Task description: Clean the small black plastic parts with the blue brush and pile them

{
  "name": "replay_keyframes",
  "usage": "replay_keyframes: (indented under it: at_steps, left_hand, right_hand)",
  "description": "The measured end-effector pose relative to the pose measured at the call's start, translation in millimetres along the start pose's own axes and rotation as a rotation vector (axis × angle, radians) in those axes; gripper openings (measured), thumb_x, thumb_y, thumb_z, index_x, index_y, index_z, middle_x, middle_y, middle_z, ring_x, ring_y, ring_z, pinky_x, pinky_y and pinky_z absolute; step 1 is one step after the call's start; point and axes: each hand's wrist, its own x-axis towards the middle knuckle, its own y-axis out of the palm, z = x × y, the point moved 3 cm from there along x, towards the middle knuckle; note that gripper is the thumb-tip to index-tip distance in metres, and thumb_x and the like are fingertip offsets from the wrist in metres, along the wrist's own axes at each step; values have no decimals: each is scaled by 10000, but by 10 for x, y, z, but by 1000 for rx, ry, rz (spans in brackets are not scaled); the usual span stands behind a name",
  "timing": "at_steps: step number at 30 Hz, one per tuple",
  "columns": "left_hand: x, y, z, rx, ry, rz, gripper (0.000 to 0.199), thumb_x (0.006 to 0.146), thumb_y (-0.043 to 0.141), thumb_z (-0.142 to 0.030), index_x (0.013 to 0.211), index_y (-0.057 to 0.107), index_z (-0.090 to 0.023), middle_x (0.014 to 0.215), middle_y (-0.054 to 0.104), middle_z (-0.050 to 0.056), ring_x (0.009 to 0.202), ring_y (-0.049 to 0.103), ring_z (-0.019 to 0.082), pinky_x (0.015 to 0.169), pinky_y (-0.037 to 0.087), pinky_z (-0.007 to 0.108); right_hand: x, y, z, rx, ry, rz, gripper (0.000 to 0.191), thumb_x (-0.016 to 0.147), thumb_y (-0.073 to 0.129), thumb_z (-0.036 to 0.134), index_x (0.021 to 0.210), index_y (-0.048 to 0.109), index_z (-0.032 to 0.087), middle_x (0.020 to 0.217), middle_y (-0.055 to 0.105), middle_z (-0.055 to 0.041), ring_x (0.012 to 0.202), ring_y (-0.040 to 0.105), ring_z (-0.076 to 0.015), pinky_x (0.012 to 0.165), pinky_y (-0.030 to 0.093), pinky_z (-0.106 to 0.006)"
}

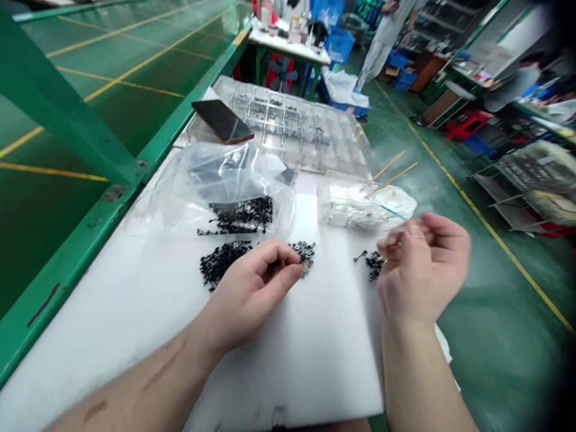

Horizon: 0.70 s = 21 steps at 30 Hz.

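1. L hand pinched shut, fingertips touching small black plastic parts on white foam sheet.
2. R hand blurred, grip can't tell, just beside smaller black pile.

Left hand pinching, right hand lifted, fingers curled

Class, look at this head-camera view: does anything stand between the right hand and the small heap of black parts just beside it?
Nothing visible does. The right hand hangs right at the edge of the small heap of black parts on the white sheet, with no other object between them.
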Motion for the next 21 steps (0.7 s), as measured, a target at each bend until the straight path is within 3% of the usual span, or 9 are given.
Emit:
replay_keyframes:
  at_steps: [2, 4, 5, 8, 12, 16, 21]
  left_hand:
    - [-10, 1, 26, 41, -7, 22, 144, 1078, 615, -359, 1003, 663, -245, 920, 621, -1, 807, 562, 161, 720, 452, 290]
    - [-15, 9, 47, 57, -19, 45, 171, 1088, 597, -394, 1013, 652, -251, 920, 603, 2, 806, 550, 168, 706, 447, 293]
    - [-16, 15, 52, 59, -21, 53, 178, 1091, 593, -406, 1016, 648, -253, 919, 597, 3, 806, 547, 170, 701, 446, 293]
    - [-17, 29, 39, 54, 6, 59, 179, 1094, 590, -409, 1011, 644, -259, 930, 592, 6, 822, 553, 175, 708, 462, 288]
    - [-10, 30, 20, 44, 28, 28, 165, 1083, 608, -395, 1006, 656, -258, 973, 611, 21, 848, 578, 182, 708, 490, 280]
    - [-9, 30, 35, 52, 25, 31, 170, 1080, 612, -406, 1011, 658, -259, 965, 617, 17, 831, 580, 178, 693, 492, 273]
    - [-14, 25, 27, 86, 49, 9, 168, 1091, 597, -384, 1018, 661, -247, 953, 627, 17, 824, 582, 175, 713, 487, 287]
  right_hand:
    - [202, -322, -77, 13, -101, -348, 341, 843, 774, 83, 1097, 682, 291, 1024, 600, 21, 852, 589, -124, 589, 497, -227]
    - [372, -624, -242, 63, -11, -539, 388, 778, 782, 51, 1023, 646, 320, 986, 574, 41, 814, 560, -127, 510, 439, -225]
    - [437, -741, -337, 78, 52, -575, 327, 785, 771, 85, 954, 612, 316, 902, 547, 49, 715, 512, -128, 456, 394, -234]
    - [532, -895, -636, 105, 295, -544, 251, 804, 729, 202, 770, 490, 269, 698, 449, 64, 513, 358, -113, 375, 322, -252]
    - [514, -789, -854, 154, 541, -495, 269, 826, 739, 328, 801, 483, 246, 691, 459, 76, 477, 377, -89, 395, 387, -239]
    - [511, -668, -763, 212, 610, -494, 314, 808, 815, 348, 865, 533, 224, 751, 522, 73, 509, 442, -80, 418, 392, -219]
    - [480, -536, -439, 335, 579, -479, 183, 835, 780, 236, 920, 622, 200, 788, 576, 68, 541, 447, -60, 465, 397, -208]
